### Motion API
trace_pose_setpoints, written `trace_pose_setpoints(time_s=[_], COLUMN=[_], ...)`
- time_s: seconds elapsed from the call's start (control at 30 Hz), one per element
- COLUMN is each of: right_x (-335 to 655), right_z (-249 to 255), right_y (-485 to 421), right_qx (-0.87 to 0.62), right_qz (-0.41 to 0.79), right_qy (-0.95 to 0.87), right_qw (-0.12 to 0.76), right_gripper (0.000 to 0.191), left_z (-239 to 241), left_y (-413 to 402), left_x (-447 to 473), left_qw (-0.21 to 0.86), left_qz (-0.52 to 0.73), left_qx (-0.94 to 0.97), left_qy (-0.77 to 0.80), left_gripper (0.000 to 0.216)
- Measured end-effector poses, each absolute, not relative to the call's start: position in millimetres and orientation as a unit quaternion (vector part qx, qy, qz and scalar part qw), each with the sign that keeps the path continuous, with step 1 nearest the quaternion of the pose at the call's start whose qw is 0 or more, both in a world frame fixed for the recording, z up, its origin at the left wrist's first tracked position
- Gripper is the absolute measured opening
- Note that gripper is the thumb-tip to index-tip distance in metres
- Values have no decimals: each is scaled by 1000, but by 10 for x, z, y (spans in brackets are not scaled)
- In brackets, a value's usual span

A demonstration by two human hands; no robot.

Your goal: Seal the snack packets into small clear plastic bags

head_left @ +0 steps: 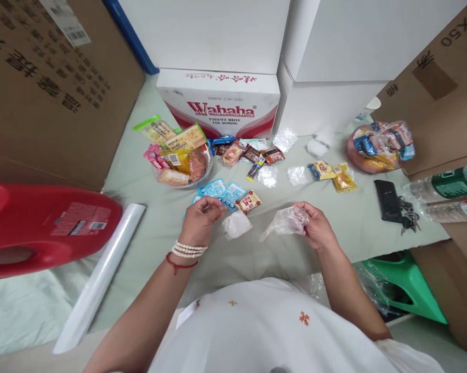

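My right hand pinches a clear, crumpled plastic bag, which hangs out to the left over the table. My left hand, with a beaded bracelet and red cord at its wrist, has its fingers curled together; whether anything is between them is hidden. Just right of its fingertips lies a small white bundle in clear plastic. Behind that are a cream and red snack packet and several light-blue packets, partly covered by the left hand.
A bowl of packaged snacks stands at back left, a pink bowl of snacks at right. Loose snacks and balled plastic lie between. A Wahaha box stands behind. A red jug, white roll, black phone-like object, keys and bottles flank the table.
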State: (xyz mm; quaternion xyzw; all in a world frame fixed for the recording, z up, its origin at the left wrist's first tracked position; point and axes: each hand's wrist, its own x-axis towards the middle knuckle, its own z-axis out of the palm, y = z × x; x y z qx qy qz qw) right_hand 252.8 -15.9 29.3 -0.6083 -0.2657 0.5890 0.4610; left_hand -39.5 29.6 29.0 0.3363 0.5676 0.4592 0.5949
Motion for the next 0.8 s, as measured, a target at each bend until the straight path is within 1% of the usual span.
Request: trace_pose_setpoints(time_s=[0.07,0.17,0.23,0.27,0.33,0.4,0.43,0.5,0.57,0.63,0.7,0.8], right_x=[2450,2255,2110,2049,1972,1974,2003,2090,2180,2241,2274,2320], right_z=[267,218,209,212,225,232,228,204,165,122,88,62], right_y=[-170,-198,-234,-256,-300,-328,-333,-327,-311,-299,-294,-294], right_qx=[-619,-610,-598,-590,-577,-573,-575,-582,-584,-593,-617,-656], right_qz=[572,564,586,603,635,640,629,598,582,581,562,497], right_qy=[-225,-168,-157,-162,-184,-201,-202,-187,-168,-166,-192,-263], right_qw=[489,530,524,512,481,471,483,518,540,532,516,502], right_gripper=[32,35,37,38,39,38,37,35,34,33,30,25], left_z=[316,320,276,244,176,124,109,100,107,118,125,135], left_y=[207,-34,-151,-174,-154,-88,-57,-17,-6,-1,17,57], left_x=[-342,-103,101,191,305,320,295,217,138,82,40,-24], left_qw=[597,698,724,717,671,635,639,686,734,750,747,726], left_qz=[435,287,240,249,316,368,371,342,310,303,317,363], left_qx=[351,394,406,417,435,436,429,408,388,369,341,298], left_qy=[575,525,503,500,511,521,519,495,464,457,475,502], left_gripper=[46,55,59,57,49,39,34,30,31,33,35,41])
